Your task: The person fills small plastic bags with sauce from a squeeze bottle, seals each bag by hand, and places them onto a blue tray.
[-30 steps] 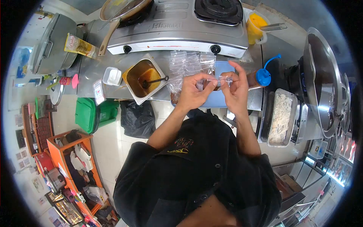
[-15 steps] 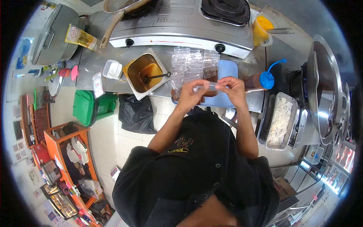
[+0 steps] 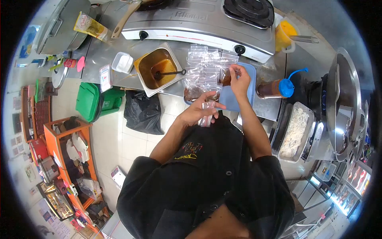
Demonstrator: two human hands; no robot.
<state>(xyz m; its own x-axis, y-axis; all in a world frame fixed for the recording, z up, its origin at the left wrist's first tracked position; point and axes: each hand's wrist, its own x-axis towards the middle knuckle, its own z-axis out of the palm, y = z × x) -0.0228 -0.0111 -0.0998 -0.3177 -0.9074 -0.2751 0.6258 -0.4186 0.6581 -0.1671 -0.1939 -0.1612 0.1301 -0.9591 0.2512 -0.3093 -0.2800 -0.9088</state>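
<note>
My left hand (image 3: 195,113) is in front of the blue tray, its fingers around a small clear plastic bag (image 3: 206,114) that hangs near my apron. Over the right part of the blue tray (image 3: 247,85), my right hand (image 3: 240,81) has its fingertips pinched at the edge of the bags; what they hold, if anything, is too small to tell. Several clear zip bags (image 3: 205,67) lie overlapped on the tray, some with dark brown contents. Left of them stands a square steel container (image 3: 148,71) with brown sauce and a black ladle (image 3: 172,73).
A gas stove (image 3: 199,24) spans the back. Right of the tray are a blue-capped bottle (image 3: 280,88) and a tray of white flour (image 3: 295,133). A yellow jug (image 3: 283,36) stands behind. Left are a small white tub (image 3: 122,62) and a green bin (image 3: 89,102).
My hands have parted. My left hand has moved down toward my body with a small bag, while my right hand has risen to the bags on the tray. The view has shifted slightly.
</note>
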